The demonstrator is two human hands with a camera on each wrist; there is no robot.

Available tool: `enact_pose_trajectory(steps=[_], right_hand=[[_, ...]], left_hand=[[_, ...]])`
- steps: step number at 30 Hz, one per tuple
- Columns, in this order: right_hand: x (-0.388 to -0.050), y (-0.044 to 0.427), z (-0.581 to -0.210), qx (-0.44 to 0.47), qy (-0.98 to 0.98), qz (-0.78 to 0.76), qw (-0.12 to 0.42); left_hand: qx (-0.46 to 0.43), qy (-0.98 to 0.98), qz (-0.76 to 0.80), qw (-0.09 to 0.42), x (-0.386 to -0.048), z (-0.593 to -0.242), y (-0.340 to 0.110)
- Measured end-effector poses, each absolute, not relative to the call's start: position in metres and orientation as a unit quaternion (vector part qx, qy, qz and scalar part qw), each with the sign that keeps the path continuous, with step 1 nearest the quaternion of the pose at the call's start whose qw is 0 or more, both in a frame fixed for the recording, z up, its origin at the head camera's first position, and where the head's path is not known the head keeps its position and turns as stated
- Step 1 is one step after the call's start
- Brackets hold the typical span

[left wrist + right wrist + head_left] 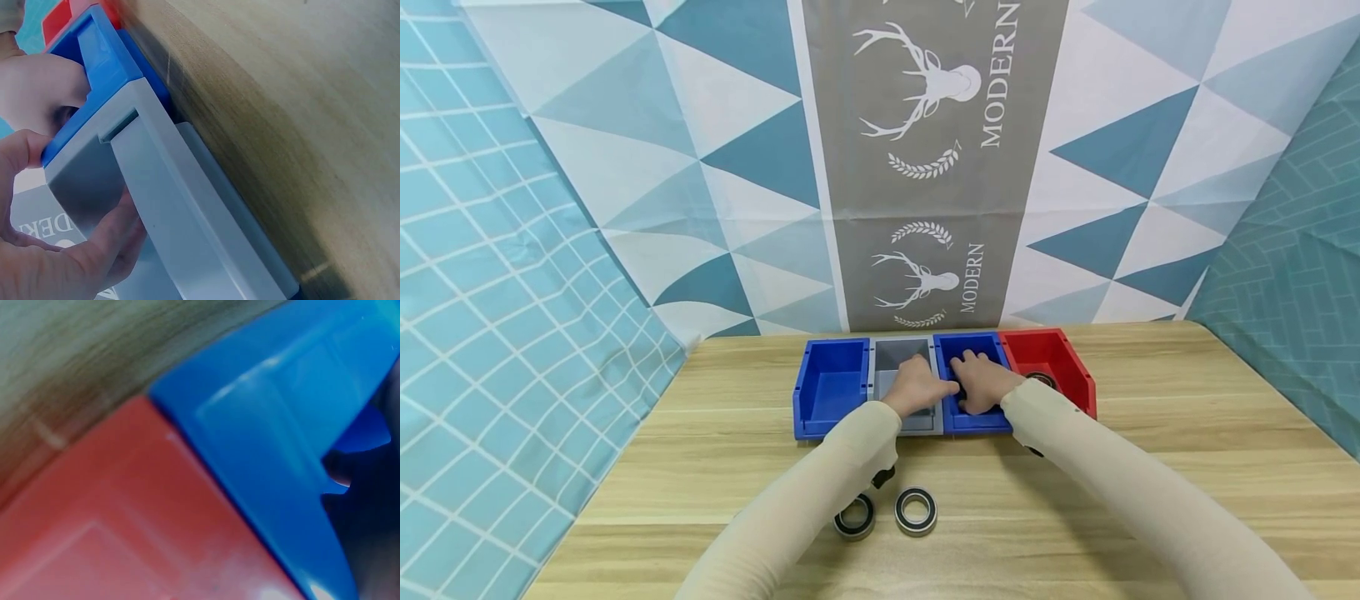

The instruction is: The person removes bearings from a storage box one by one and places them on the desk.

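Left hand (919,387): pinching grey bin (891,357) by its wall, seemingly for steadiness. Right hand (985,383): inside blue bin (977,423); grip I cannot tell.

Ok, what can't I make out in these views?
Head: what lies under the right hand in the blue bin; hand covers it.
Right wrist: that hand's grip; too dark and blurred.
Head: part of one tabletop ball bearing; left sleeve covers it.
Head: near part of the red bin; right sleeve hides it.

Glossy plastic bins (953,422), wood-grained tabletop (985,542)
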State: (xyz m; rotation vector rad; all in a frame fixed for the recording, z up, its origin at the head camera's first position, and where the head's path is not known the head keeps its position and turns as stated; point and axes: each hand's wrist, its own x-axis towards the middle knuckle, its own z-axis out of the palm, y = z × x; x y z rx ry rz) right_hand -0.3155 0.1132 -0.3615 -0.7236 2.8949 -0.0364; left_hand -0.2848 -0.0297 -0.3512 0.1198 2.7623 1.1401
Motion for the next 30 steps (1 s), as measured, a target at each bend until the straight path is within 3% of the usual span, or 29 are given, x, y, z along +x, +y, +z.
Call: enact_pose_trajectory(steps=[16,30], right_hand=[[-0.3234,0.1114,-0.3643,-0.217,0.97,-0.008,0.106],[-0.3224,0.1115,-0.3708,-0.241,0.967,-0.021,0.076]], left_hand=[[0.042,0.92,0.38,0.083,-0.2864,-0.3512,-0.0288],[0.046,0.927,0.365,0.076,-0.2839,-0.3491,-0.0288]])
